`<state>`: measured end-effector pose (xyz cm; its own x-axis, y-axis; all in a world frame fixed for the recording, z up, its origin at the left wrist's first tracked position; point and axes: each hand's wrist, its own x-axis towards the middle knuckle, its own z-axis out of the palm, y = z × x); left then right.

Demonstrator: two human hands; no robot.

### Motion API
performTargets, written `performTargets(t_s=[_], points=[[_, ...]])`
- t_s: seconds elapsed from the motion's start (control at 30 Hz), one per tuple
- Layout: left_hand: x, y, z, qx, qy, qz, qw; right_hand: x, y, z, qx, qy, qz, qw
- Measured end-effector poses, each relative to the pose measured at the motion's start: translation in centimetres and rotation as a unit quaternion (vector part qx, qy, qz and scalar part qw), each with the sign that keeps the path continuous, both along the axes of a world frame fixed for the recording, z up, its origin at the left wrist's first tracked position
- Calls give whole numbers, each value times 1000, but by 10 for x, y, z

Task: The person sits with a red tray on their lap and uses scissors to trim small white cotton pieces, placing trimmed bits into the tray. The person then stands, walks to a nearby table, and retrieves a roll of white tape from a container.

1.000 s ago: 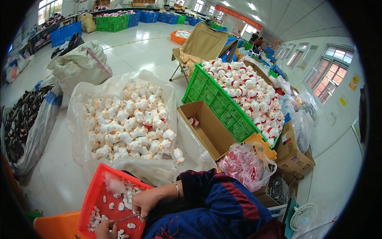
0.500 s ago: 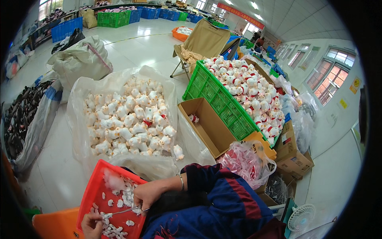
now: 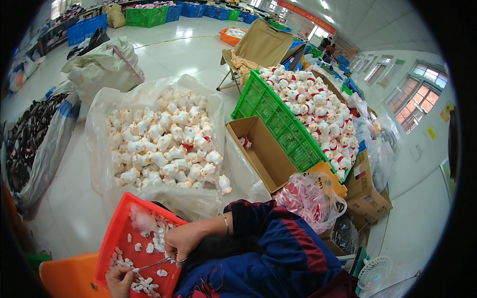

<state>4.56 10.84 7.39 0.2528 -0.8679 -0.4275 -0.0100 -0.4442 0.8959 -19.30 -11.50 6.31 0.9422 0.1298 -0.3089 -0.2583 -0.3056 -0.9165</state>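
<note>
My right hand (image 3: 184, 239) is closed round the handles of long metal forceps (image 3: 150, 265) above a red tray (image 3: 112, 237). At the tips of the forceps, the fingers of my left hand (image 3: 120, 282) pinch a small white fabric piece (image 3: 135, 270). Whether the tips are inside that piece or just against it is too small to tell. Several similar white pieces (image 3: 145, 284) lie loose in the tray near my left hand. A tuft of white stuffing (image 3: 142, 219) rests at the tray's far end, beside more pieces.
Beyond the tray, a clear plastic sack (image 3: 97, 144) holds many white plush toys (image 3: 164, 144). To its right stand a cardboard box (image 3: 271, 161) and a green crate (image 3: 266, 109) heaped with red-trimmed toys. A bag of pink material (image 3: 310, 198) and a small fan (image 3: 375, 272) are by my right side.
The whole view has shifted slightly. Both hands stay over the tray, with the forceps still at the white fabric piece.
</note>
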Motion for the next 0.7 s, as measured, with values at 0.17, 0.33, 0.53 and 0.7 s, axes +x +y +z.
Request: performTargets(t_s=[0.17,0.33,0.53,0.7], points=[[-3,1,-25,-51,12,71,996,3,0,5,-21,-6,-5,1000],[10,14,-68,-61,45,85,993,4,2,-1,-23,-7,-8,1000],[7,4,-85,-189,101,117,970,4,2,-6,-33,-49,-17,998],[-20,-5,-51,-153,106,267,945,17,-2,-11,-1,-27,-5,1000]])
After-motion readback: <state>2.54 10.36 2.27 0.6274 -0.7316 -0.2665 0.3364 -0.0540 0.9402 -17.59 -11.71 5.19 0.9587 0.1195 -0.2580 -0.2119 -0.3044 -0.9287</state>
